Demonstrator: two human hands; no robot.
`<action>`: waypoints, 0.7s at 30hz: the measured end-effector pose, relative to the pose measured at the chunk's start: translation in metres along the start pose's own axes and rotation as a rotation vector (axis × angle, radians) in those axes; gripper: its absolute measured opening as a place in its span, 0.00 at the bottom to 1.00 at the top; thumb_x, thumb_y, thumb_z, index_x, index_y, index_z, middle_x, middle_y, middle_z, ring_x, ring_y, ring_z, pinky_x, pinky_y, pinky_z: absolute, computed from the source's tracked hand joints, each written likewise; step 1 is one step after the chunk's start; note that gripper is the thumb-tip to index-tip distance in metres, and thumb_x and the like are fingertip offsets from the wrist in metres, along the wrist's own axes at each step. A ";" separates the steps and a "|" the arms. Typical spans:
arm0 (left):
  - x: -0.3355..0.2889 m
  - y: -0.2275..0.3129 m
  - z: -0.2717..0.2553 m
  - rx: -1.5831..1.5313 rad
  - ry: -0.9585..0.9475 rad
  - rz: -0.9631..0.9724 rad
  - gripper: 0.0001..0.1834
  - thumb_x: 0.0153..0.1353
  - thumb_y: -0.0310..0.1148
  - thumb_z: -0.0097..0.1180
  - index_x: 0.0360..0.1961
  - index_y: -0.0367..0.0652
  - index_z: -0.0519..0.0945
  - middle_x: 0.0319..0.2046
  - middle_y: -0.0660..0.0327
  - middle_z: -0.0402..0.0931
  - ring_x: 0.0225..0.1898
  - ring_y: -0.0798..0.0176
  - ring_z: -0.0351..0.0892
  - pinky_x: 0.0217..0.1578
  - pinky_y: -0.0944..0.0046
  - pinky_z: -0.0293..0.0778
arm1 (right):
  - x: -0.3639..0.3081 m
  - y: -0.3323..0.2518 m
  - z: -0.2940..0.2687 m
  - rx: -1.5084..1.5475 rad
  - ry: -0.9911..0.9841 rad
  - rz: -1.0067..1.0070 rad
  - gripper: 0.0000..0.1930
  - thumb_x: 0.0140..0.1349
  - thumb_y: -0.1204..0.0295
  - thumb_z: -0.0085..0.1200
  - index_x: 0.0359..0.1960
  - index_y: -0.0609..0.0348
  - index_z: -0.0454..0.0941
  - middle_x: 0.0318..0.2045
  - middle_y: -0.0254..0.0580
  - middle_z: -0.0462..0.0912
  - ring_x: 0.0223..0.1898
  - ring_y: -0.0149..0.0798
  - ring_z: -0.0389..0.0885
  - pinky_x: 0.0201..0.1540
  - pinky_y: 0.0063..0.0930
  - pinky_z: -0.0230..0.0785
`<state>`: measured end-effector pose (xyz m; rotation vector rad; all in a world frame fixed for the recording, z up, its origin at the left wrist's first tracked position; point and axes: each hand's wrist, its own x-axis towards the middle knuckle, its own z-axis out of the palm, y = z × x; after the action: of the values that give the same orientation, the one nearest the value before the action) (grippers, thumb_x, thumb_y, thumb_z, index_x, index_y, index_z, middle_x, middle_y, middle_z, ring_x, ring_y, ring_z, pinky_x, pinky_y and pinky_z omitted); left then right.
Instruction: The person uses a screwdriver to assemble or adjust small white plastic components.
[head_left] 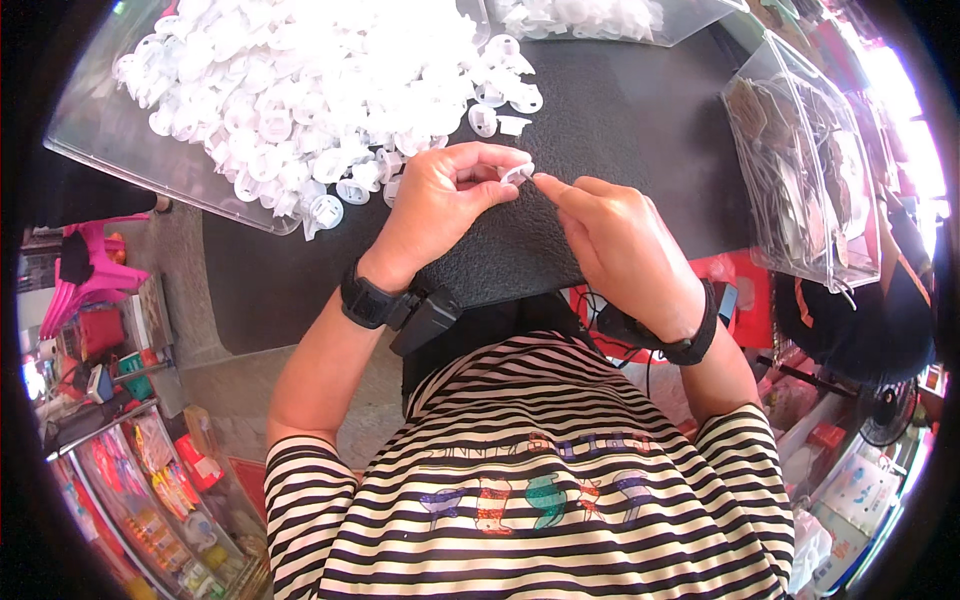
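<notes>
A small white plastic piece (517, 174), curved and ring-like, is held up over the near part of the black table. My left hand (432, 205) pinches it between thumb and forefinger. From the other side my right hand (622, 238) meets its right edge with the forefinger tip, the other fingers curled in; the right thumb is mostly hidden. Just beyond my left hand lies a big heap of similar white plastic pieces (275, 125), some round with a slotted face. A few loose pieces (483, 121) rest on the table at the heap's right side.
The heap spreads over a clear plastic tray (170, 187) on the black table (640, 110). Another clear bin (690, 22) with white pieces stands at the back. At the right edge is a clear box (800, 165) of flat tags with strings. Pink stools (95, 275) stand at left.
</notes>
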<state>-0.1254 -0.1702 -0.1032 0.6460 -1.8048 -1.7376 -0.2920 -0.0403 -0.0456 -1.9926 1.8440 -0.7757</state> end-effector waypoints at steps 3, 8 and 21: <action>-0.001 -0.002 0.000 0.020 0.003 -0.003 0.16 0.58 0.18 0.62 0.48 0.38 0.83 0.38 0.61 0.85 0.40 0.72 0.83 0.44 0.72 0.78 | 0.002 0.001 -0.001 0.019 -0.021 0.011 0.18 0.59 0.81 0.50 0.52 0.66 0.78 0.28 0.55 0.76 0.29 0.57 0.77 0.34 0.43 0.69; 0.000 0.001 0.000 -0.120 0.060 0.012 0.15 0.59 0.19 0.62 0.49 0.35 0.82 0.38 0.61 0.84 0.39 0.72 0.82 0.45 0.71 0.79 | 0.001 0.003 -0.006 0.136 0.041 -0.011 0.18 0.60 0.81 0.50 0.54 0.64 0.77 0.27 0.52 0.75 0.26 0.52 0.75 0.32 0.39 0.68; 0.000 -0.003 -0.003 -0.234 0.041 0.041 0.16 0.61 0.22 0.62 0.51 0.36 0.80 0.41 0.59 0.83 0.41 0.70 0.82 0.46 0.69 0.79 | -0.020 -0.007 -0.007 -0.058 0.108 0.003 0.21 0.59 0.79 0.53 0.55 0.52 0.79 0.27 0.46 0.72 0.25 0.52 0.78 0.28 0.43 0.71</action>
<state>-0.1236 -0.1725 -0.1065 0.5390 -1.5455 -1.8582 -0.2906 -0.0191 -0.0393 -2.0200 1.9502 -0.8532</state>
